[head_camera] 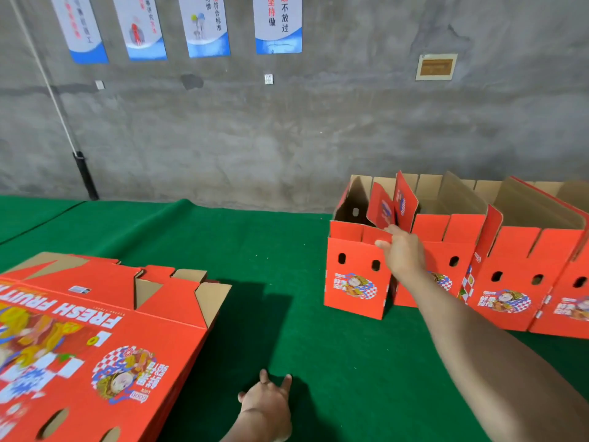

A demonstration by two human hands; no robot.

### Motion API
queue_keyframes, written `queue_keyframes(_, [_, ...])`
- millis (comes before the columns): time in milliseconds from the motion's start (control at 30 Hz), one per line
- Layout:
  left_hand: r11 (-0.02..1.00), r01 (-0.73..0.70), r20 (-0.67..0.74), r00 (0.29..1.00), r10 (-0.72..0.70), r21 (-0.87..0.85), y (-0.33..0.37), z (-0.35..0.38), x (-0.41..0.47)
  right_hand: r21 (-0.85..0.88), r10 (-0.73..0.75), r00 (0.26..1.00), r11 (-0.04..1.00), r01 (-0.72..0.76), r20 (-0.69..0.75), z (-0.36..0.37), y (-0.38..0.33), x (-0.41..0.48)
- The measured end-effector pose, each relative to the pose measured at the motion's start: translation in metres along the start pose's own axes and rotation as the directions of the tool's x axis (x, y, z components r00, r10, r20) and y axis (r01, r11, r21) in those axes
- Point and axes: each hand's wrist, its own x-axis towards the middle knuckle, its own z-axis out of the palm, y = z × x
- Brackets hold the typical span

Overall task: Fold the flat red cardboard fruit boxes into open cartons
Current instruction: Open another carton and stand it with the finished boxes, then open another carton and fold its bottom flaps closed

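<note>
A stack of flat red fruit boxes [95, 339] lies at the near left of the green table, printed side up. Several folded open cartons stand in a row at the right; the leftmost folded carton [355, 275] stands upright with its top flaps raised. My right hand [403, 252] reaches out to that carton and pinches its front top flap at the right corner. My left hand [269, 406] rests low near the table's front, fingers spread, holding nothing, just right of the flat stack.
The green felt table [280, 250] runs back to a grey concrete wall [255, 138] with several posters. More folded cartons [516, 272] fill the right side up to the frame's edge. A black pole [85, 175] stands at the back left.
</note>
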Motion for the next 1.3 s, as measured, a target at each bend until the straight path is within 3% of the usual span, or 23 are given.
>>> queue_keyframes(133, [1.0,-0.001,-0.038,0.999,0.002,0.03,0.0,0.004,-0.001,-0.048,0.102,0.995,0.994,-0.102,0.005,-0.014,0.032,0.003])
queue_keyframes(233, [0.999,-0.008,-0.029,1.0,0.009,0.053,0.0,0.003,-0.005,0.144,0.316,0.947,0.942,-0.305,-0.062,-0.018,0.023,-0.015])
queue_keyframes(300, [0.998,-0.022,-0.026,0.999,0.024,0.05,0.0,0.0,-0.009,0.291,0.372,0.921,0.9,-0.326,-0.118,-0.018,0.006,-0.042])
queue_keyframes(400, [0.996,-0.068,-0.015,0.998,0.067,-0.064,-0.007,-0.005,-0.024,0.353,0.185,0.983,0.919,-0.178,0.014,-0.015,-0.02,-0.094])
queue_keyframes(467, [0.958,-0.124,-0.077,0.991,0.108,-0.26,-0.014,-0.008,-0.041,0.341,0.0,0.991,0.939,-0.046,0.135,-0.017,-0.038,-0.125])
queue_keyframes(533, [0.905,-0.206,-0.285,0.953,0.1,-0.373,-0.021,-0.015,-0.067,0.339,-0.129,0.974,0.939,0.06,0.186,-0.022,-0.054,-0.147])
queue_keyframes(600, [0.886,-0.284,-0.527,0.848,0.054,-0.367,-0.039,-0.023,-0.096,0.355,-0.202,0.95,0.928,0.109,0.236,-0.03,-0.067,-0.166])
queue_keyframes(667, [0.902,-0.249,-0.657,0.752,-0.05,-0.353,-0.075,-0.033,-0.12,0.349,-0.247,0.921,0.928,0.134,0.303,-0.037,-0.076,-0.184])
queue_keyframes(733, [0.917,-0.079,-0.65,0.729,-0.215,-0.391,-0.124,-0.037,-0.137,0.326,-0.249,0.891,0.937,0.123,0.38,-0.043,-0.081,-0.203])
queue_keyframes(833, [0.846,0.155,-0.479,0.766,-0.428,-0.51,-0.184,-0.02,-0.151,0.255,-0.21,0.822,0.964,0.082,0.529,-0.048,-0.086,-0.233])
queue_keyframes(933, [0.874,0.164,-0.458,0.799,-0.389,-0.457,-0.192,0.004,-0.159,0.21,-0.142,0.75,0.978,0.005,0.645,-0.044,-0.097,-0.263])
queue_keyframes(1033, [0.889,0.111,-0.504,0.79,-0.35,-0.444,-0.171,0.022,-0.172,0.218,-0.051,0.699,0.964,-0.153,0.714,-0.032,-0.115,-0.295])
queue_keyframes(1133, [0.905,0.061,-0.533,0.79,-0.302,-0.422,-0.144,0.037,-0.192,0.269,0.043,0.55,0.838,-0.475,0.834,-0.022,-0.138,-0.325])
queue_keyframes(1200, [0.906,0.013,-0.545,0.795,-0.265,-0.422,-0.135,0.041,-0.205,0.308,0.037,0.424,0.631,-0.712,0.905,-0.019,-0.155,-0.339])
queue_keyframes(1233, [0.9,-0.02,-0.556,0.792,-0.252,-0.436,-0.134,0.04,-0.211,0.333,0.041,0.407,0.501,-0.799,0.913,-0.019,-0.164,-0.344])
queue_keyframes(1300, [0.878,-0.086,-0.591,0.77,-0.242,-0.472,-0.135,0.035,-0.222,0.392,0.112,0.446,0.323,-0.862,0.888,-0.021,-0.181,-0.349])
